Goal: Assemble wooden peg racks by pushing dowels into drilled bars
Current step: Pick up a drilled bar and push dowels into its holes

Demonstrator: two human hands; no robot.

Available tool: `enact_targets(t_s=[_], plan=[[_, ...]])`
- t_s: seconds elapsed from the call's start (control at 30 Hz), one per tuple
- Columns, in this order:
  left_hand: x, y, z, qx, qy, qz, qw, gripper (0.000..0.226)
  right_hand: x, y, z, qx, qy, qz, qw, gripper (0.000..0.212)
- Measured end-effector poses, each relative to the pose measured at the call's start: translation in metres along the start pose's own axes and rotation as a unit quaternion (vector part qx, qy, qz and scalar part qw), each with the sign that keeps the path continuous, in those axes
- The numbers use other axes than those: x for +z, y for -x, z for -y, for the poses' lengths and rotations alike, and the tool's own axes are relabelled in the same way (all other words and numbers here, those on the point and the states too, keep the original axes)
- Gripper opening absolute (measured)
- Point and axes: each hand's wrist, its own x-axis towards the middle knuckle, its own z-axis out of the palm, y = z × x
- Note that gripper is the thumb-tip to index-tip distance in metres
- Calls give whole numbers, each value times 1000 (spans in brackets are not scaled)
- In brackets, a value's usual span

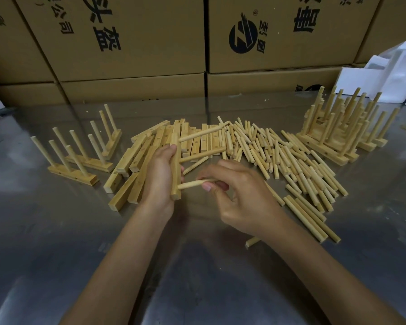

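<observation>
Now dowel point(192, 183) between right fingers point(208, 186).

A single head-worn wide-angle camera looks forward and down, close over a steel table point(56, 242), toward stacked cartons point(131, 43).

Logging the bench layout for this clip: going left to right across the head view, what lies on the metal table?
Finished peg racks → pile of drilled bars → left hand holding a bar → right hand pinching a dowel → loose dowels → stacked finished racks → white foam blocks.
</observation>
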Motion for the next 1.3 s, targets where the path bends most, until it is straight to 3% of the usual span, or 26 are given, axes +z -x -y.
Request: enact_targets(t_s=[0.23, 0.43, 0.57, 0.63, 0.7, 0.77, 0.9, 1.0, 1.17, 1.3], plan=[[6, 0, 9, 54, -31, -3, 998, 27, -6, -1, -1, 15, -26, 12, 999, 14], [9, 1, 14, 51, -34, 8, 998, 31, -7, -2, -2, 28, -21, 11, 999, 13], [6, -1, 13, 73, -62, 3, 995, 33, -10, -3, -5, 101, -76, 39, 991, 8], [5, -3, 13, 79, -63, -1, 995, 32, -13, -6, -7, 173, -177, 46, 968, 8], [4, -5, 15, 53, -39, -15, 998, 32, -17, -8, -9, 242, -317, 35, 916, 23], [2, -7, 16, 10, -1, -28, 1000, 34, -17, -9, -10, 292, -372, 39, 881, 31], [1, -8, 19, -57, 54, -45, 996, 34, 17, -1, 1, 327, -258, 107, 903, 36], [4, -6, 20, -83, 86, -25, 993, 30, 41, 3, 6, 283, -232, 46, 929, 36], [7, -5, 19, -11, 118, 27, 993, 27, 33, -1, -3, 309, -177, -26, 934, 21], [5, -4, 19, 7, 95, 86, 992, 29, 14, -2, -11, 254, -112, -96, 956, 13]])
